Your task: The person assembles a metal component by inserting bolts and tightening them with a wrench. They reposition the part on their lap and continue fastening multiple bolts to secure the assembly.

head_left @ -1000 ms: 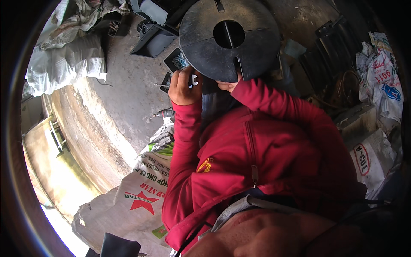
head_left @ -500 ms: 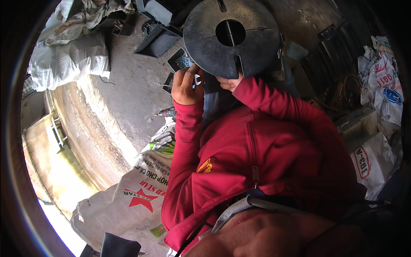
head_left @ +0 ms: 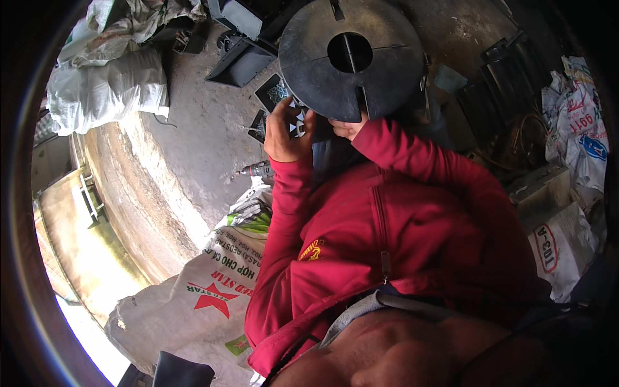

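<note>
A round black disc (head_left: 309,71) with a hole in its middle and slots in its rim stands in front of me at the top. My left hand (head_left: 287,134) is just left of its near rim, its fingers closed around a shiny wrench (head_left: 298,131) whose jaw shows between thumb and fingers. Under the near rim, by the slot, is my right hand (head_left: 343,129); its fingers are curled, and the disc hides their tips and whatever they grip.
Small black trays of screws (head_left: 272,93) lie left of the disc, with a power drill (head_left: 258,169) nearer me. A printed white sack (head_left: 187,322) is at lower left, a wrapped white bundle (head_left: 106,93) at upper left. Black parts (head_left: 512,71) and more sacks (head_left: 577,122) stand right.
My left hand has turned slightly and shifted a little right with the wrench, whose jaw shows at a different angle. My right hand stays under the rim.
</note>
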{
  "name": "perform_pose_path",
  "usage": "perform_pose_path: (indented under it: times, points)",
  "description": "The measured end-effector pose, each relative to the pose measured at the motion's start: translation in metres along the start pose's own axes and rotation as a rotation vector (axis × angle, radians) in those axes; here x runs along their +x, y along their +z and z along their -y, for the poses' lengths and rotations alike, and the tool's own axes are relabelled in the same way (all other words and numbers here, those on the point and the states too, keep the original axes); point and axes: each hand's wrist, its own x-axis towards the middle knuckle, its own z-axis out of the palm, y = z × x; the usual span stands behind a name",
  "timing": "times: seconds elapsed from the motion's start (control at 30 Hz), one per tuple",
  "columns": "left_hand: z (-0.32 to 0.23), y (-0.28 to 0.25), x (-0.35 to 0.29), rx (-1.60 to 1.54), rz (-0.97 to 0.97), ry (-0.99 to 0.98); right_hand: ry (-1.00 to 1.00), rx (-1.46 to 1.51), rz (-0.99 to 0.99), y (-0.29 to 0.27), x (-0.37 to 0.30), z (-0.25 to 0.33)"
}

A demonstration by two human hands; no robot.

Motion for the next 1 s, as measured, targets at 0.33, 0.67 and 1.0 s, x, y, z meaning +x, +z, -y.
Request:
perform_pose_path:
  times: [0.33, 0.67, 1.0]
  points:
    - [0.009, -0.004, 0.004, 0.006, 0.034, 0.025, 0.016, 0.02, -0.012, -0.007, 0.006, -0.001]
    - [0.007, 0.0, 0.009, 0.021, 0.026, 0.118, 0.028, 0.016, -0.051, -0.009, 0.009, -0.003]
    - [0.011, 0.0, 0.004, 0.027, 0.045, 0.058, 0.044, -0.004, -0.08, -0.01, 0.007, -0.004]
